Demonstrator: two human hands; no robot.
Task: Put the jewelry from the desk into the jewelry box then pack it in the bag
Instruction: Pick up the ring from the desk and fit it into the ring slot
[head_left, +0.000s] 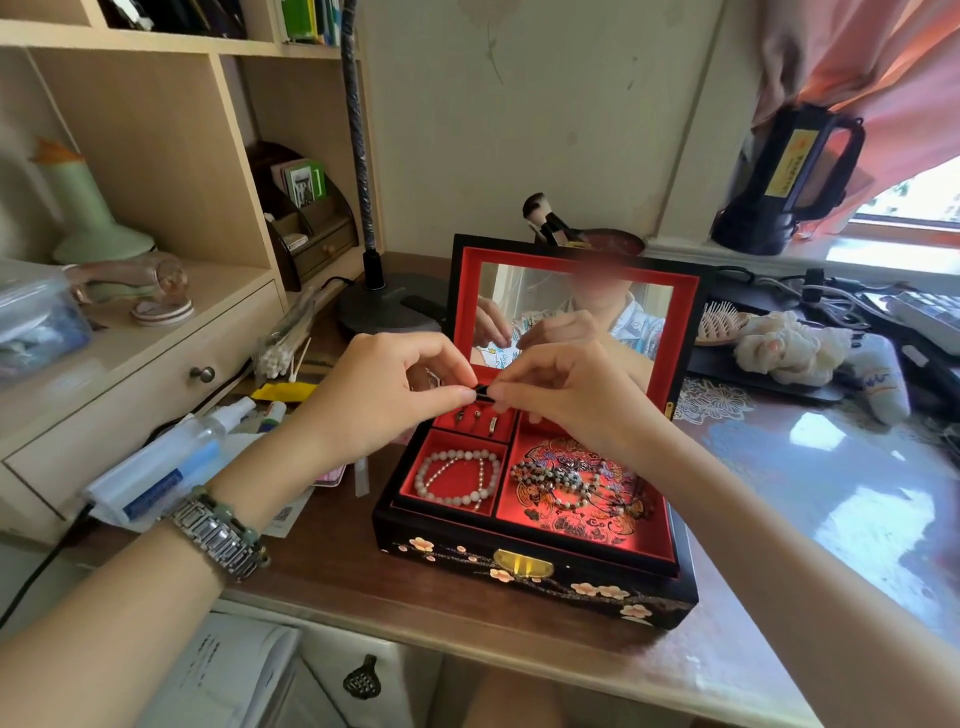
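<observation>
A black lacquered jewelry box (540, 582) with a red lining stands open on the desk, its mirrored lid upright. A pale bead bracelet (457, 475) lies in the front left compartment. A darker bead necklace (558, 480) lies in the large right compartment. Small rings (478, 418) sit in the back left slots. My left hand (384, 395) and my right hand (566, 395) meet above the ring slots, both pinching one small black piece (483, 391) between their fingertips. What the piece is I cannot tell. No bag is in view.
Left of the box lie a spray bottle (171, 457), cotton swabs (288, 348) and papers. A lamp base (384, 306) and brush holder (592, 239) stand behind the box. A hairbrush (719, 325), white scrunchie (789, 348) and cables are at the right. Shelves rise at the left.
</observation>
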